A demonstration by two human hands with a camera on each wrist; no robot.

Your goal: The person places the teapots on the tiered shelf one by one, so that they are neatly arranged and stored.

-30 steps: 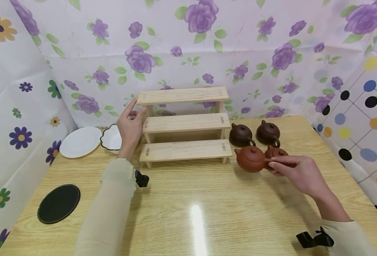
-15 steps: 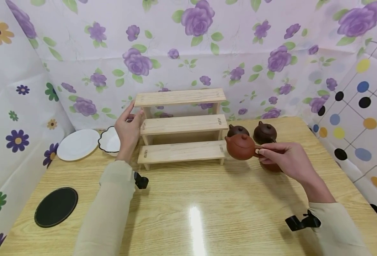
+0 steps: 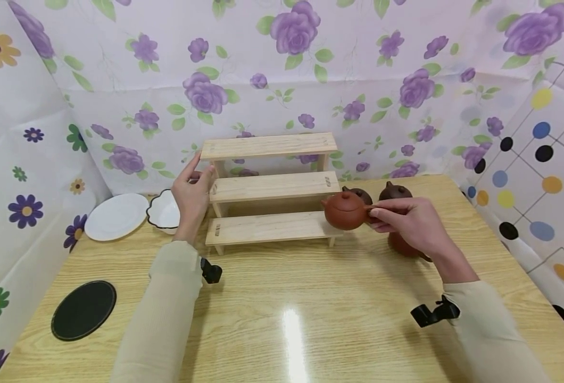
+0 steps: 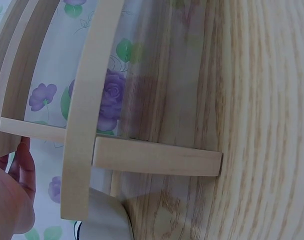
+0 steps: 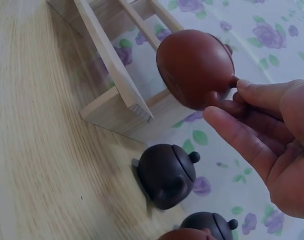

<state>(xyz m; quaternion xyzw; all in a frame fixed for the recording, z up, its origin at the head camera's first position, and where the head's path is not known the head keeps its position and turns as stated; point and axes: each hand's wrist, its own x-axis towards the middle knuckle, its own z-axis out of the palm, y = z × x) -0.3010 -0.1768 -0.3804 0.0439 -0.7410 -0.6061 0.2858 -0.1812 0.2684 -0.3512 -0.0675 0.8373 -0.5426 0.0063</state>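
Observation:
A reddish-brown clay teapot (image 3: 345, 211) is pinched by its handle in my right hand (image 3: 408, 223), raised in front of the right end of a three-step wooden shelf (image 3: 270, 187). In the right wrist view the teapot (image 5: 194, 67) is off the table, its lid toward the wall and thumb and fingers on the handle. My left hand (image 3: 191, 197) holds the left end of the shelf, fingers behind the top step's upright. The left wrist view shows part of that hand (image 4: 14, 195) at the shelf's end. All three steps are bare apart from the teapot's overlap.
Two dark brown teapots (image 3: 395, 197) stand right of the shelf, one partly hidden by the held teapot. Another reddish teapot (image 3: 404, 246) sits nearer, partly behind my right hand. On the left are a white plate (image 3: 116, 217), a scalloped bowl (image 3: 164, 211) and a black round mat (image 3: 84, 310).
My right hand has carried the reddish teapot left and upward, from beside the other teapots to the shelf's right end. The left hand stays on the shelf. The head view has shifted slightly.

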